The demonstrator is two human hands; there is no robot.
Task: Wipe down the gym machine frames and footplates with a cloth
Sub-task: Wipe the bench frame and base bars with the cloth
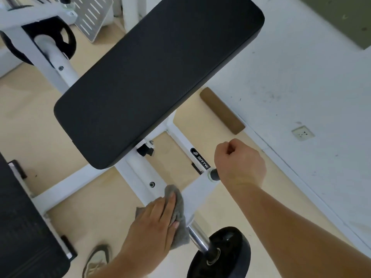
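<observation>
Head view: left hand (152,227) presses a soft, light grey cloth (172,190) with flat fingers onto the near, rigid white steel frame tube (197,189); right hand (239,163) grips a black handle stub (214,174); the cloth likely handles best bunched in the palm

A left hand (152,223) lies flat on a small grey cloth (177,209) and presses it on the white metal frame (138,173) of the gym machine. The right hand (239,163) makes a fist round a short black handle (214,174) at the end of a white bar. A big black padded seat (156,77) sits above. A round black weight plate (222,255) hangs on a shiny silver rod (197,237) near the cloth.
</observation>
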